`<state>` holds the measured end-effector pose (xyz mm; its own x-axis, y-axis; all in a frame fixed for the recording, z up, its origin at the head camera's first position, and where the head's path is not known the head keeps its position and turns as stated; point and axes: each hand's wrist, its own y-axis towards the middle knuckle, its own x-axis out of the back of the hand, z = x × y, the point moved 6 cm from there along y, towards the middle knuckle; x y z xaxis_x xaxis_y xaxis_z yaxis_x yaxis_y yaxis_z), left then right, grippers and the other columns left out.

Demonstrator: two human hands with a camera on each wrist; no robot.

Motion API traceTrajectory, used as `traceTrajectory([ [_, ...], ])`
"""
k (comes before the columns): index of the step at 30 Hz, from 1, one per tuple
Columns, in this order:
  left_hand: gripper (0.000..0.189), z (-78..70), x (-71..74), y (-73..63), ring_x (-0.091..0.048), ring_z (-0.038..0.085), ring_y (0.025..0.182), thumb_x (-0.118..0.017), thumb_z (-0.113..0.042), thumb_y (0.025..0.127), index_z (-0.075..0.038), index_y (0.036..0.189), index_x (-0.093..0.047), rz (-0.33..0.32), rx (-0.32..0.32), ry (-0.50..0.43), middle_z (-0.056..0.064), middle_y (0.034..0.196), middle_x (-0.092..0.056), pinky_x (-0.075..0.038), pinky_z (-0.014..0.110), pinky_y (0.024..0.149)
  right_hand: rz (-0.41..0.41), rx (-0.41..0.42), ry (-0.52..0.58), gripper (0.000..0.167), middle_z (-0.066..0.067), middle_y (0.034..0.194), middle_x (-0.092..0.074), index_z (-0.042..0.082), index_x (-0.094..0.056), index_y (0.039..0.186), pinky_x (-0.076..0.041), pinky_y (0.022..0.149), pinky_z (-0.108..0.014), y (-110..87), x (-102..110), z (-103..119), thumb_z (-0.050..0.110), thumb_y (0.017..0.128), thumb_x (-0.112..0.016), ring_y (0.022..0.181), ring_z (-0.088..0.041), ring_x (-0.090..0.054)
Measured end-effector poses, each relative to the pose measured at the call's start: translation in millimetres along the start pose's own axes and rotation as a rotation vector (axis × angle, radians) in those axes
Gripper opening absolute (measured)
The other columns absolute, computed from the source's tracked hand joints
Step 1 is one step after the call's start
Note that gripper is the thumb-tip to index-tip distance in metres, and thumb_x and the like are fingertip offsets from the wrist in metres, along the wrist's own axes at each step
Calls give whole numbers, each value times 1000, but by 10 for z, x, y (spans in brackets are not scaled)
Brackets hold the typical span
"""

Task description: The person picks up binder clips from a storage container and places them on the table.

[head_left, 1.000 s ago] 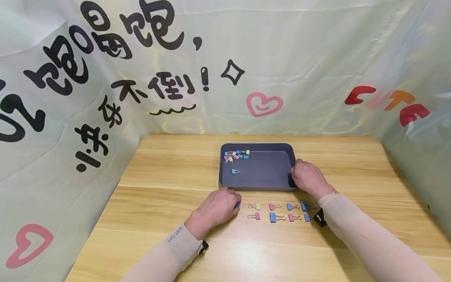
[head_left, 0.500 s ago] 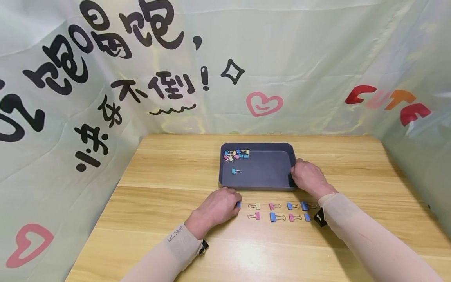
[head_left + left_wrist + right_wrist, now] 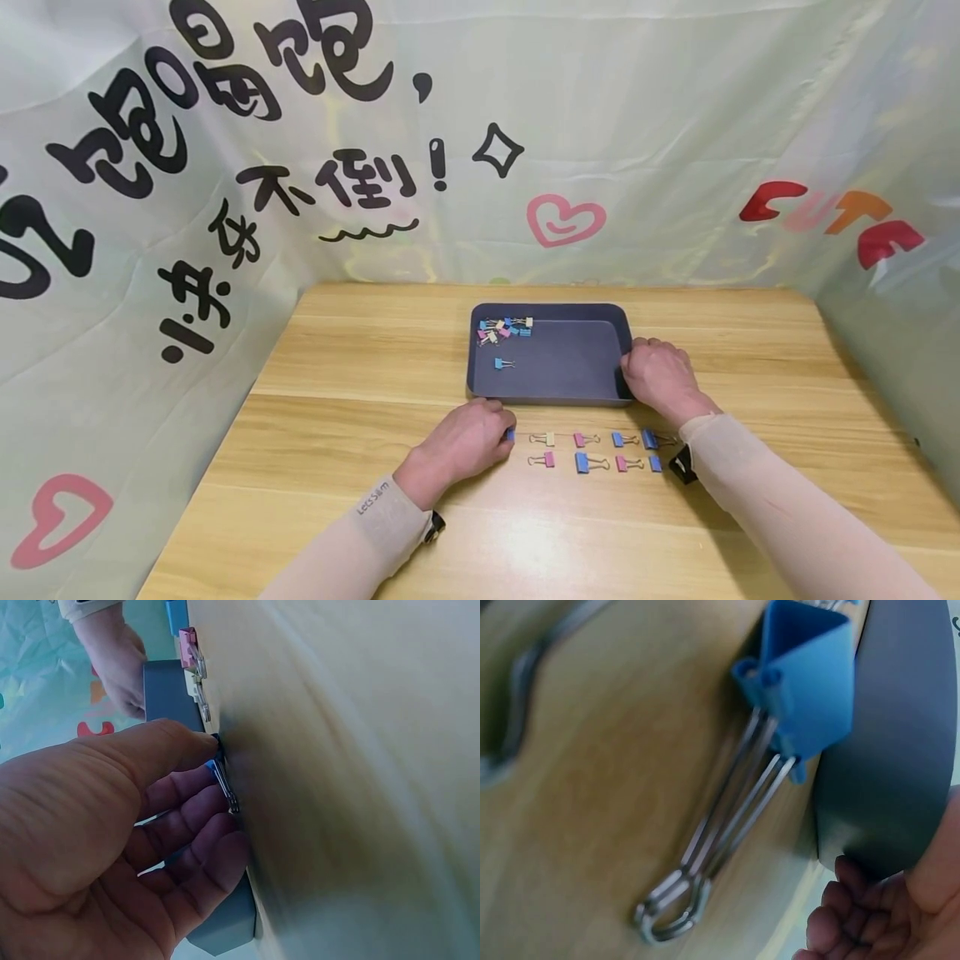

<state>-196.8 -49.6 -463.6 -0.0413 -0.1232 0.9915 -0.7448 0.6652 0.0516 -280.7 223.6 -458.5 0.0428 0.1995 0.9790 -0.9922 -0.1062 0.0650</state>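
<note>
My left hand (image 3: 465, 442) pinches a small blue binder clip (image 3: 511, 434) at the left end of the back row on the table. In the left wrist view, the thumb lies on the clip's blue body while its wire handles (image 3: 227, 787) point toward the curled fingers. My right hand (image 3: 662, 379) grips the right end of a dark grey tray (image 3: 570, 362). The right wrist view has its fingers (image 3: 825, 926) bent by the tray's corner, with a large blue binder clip (image 3: 817, 690) in the foreground. Part of the left hand's clip is hidden by the hand.
Two rows of binder clips lie before the tray, among them a yellow clip (image 3: 549, 439), a pink clip (image 3: 579, 440) and a blue clip (image 3: 582, 463). Inside the tray, several mixed clips (image 3: 504, 332) bunch at the back left, with a light blue clip (image 3: 499, 363) apart from them.
</note>
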Motion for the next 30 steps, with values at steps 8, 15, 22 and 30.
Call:
traceTrajectory([
  [8, 12, -2, -7, 4, -54, 14, 80, -72, -24, 97, -18, 88, -67, 5, 10, -4, -7, 83, -59, -53, 29, 77, -24, 11, -2, 31, -24, 81, -62, -7, -60, 85, -53, 75, -63, 3, 14, -7, 13, 102, -44, 77, -45, -63],
  [15, 13, 7, 106, -52, -53, 12, 78, -71, -27, 99, -15, 93, -69, 62, 39, -71, -5, 85, -58, -52, 28, 74, -25, 15, 0, 31, -24, 80, -61, -7, -60, 84, -53, 74, -63, 7, -4, -10, 13, 102, -44, 76, -45, -63],
  [22, 21, 193, 559, 67, -68, 17, 101, -66, -18, 101, -10, 119, -73, -3, 63, -183, 1, 111, -75, -58, 32, 93, -37, 28, -1, 31, -24, 79, -61, -8, -59, 84, -53, 74, -64, 7, 7, 2, 13, 101, -45, 76, -45, -63],
  [30, 20, 533, 674, 595, -70, 22, 103, -66, -14, 101, -7, 118, -74, 10, 128, -90, 4, 111, -76, -58, 37, 96, -29, 29, 2, 31, -22, 78, -60, -8, -60, 84, -54, 72, -62, 3, 0, 6, 13, 101, -44, 75, -43, -63],
])
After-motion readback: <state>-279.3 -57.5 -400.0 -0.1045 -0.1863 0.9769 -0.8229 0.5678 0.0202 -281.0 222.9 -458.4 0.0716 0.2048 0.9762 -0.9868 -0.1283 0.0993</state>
